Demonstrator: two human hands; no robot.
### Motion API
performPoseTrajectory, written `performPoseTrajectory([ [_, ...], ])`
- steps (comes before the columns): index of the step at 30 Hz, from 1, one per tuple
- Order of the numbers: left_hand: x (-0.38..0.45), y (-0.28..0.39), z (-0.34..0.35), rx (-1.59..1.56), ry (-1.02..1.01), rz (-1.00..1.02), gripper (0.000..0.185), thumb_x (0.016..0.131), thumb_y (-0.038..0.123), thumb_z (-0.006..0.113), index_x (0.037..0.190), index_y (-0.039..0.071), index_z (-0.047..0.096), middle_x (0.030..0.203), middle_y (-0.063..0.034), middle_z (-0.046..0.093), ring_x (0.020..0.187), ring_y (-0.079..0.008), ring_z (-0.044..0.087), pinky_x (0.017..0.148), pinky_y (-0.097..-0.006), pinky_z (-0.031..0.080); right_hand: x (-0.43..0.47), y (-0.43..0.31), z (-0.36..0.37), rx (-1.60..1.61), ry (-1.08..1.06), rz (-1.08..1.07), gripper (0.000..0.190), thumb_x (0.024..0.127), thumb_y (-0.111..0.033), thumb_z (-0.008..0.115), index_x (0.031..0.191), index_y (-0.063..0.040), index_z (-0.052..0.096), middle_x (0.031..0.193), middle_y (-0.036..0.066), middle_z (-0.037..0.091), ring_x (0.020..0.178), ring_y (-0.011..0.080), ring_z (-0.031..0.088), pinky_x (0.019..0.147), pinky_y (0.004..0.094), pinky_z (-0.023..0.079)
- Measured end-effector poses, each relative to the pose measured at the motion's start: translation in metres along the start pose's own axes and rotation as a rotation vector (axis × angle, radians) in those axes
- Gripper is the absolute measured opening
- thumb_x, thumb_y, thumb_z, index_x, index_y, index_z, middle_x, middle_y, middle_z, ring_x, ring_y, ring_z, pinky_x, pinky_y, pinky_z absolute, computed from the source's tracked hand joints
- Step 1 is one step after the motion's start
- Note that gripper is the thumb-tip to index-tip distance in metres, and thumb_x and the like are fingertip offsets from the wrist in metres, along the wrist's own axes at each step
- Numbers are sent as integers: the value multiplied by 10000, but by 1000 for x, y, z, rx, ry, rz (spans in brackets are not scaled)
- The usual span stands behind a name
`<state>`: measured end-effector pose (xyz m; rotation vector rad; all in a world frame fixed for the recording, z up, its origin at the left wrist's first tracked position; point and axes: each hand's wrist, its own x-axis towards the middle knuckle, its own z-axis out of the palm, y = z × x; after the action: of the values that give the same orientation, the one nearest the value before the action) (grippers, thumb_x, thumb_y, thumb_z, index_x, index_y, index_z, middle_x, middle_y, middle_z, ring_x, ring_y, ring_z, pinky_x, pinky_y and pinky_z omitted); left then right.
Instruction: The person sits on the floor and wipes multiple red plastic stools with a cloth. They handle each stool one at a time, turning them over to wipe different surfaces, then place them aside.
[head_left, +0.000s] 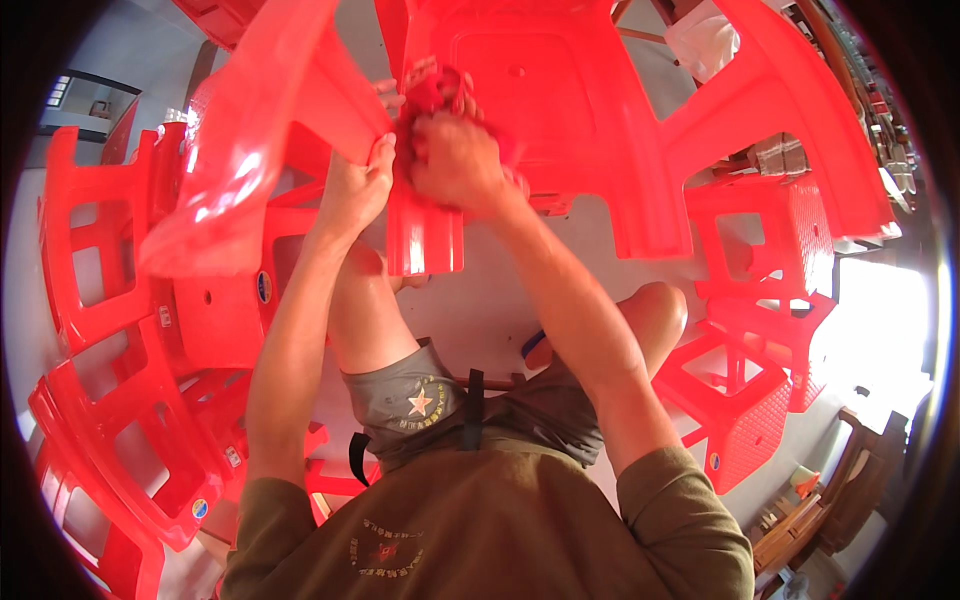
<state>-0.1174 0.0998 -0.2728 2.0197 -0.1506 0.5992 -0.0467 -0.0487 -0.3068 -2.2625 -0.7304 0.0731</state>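
Observation:
A large red plastic stool (517, 112) is tipped in front of me, its hollow underside and several legs turned toward me. My left hand (358, 184) grips the edge of a leg panel on its left side, thumb up and fingers behind the plastic. My right hand (456, 161) is blurred and presses a dark red, bunched cloth (431, 94) against the inner left leg (425, 240). The cloth's outline is smeared, and part of it lies hidden under my fingers.
Many red plastic stools (217, 315) crowd the left side, some tilted or stacked. More stools (742, 405) stand at the right, on the grey floor (480, 292). Wooden furniture (810, 517) is at the lower right, near a bright opening (877, 322). A white bag (701, 41) hangs at the upper right.

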Motion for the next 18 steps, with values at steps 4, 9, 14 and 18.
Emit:
performPoseTrajectory([
  [4,-5,-23,-2,-33,-38,-33,423,1009,-160,479,1389,-10,592,1476,-106,583,1273,-218,657,1049,-348,519,-116,-24,9,153,41,-94,151,799,-138,751,936,-75,745,934,166,715,873,433,738,718,548,606],
  [9,3,-16,-1,-73,-73,-50,438,993,-160,473,1386,1,584,1430,-83,585,1241,-190,678,981,-338,534,-198,-23,-36,497,-424,307,110,862,-68,714,931,-59,800,865,119,772,632,266,735,587,424,593],
  [14,6,-21,1,-23,-32,27,448,988,-159,477,1392,8,574,1374,-84,634,1172,-153,683,903,-326,540,-179,-3,-89,965,5,398,236,915,43,638,1067,-6,812,818,42,769,535,78,659,451,259,472],
  [18,4,-6,-7,19,-77,-152,451,985,-156,487,1390,20,582,1229,-78,698,1076,-145,678,860,-314,539,-120,-14,-123,1070,196,269,309,953,5,616,1225,21,760,873,80,764,671,121,687,576,263,535],
])
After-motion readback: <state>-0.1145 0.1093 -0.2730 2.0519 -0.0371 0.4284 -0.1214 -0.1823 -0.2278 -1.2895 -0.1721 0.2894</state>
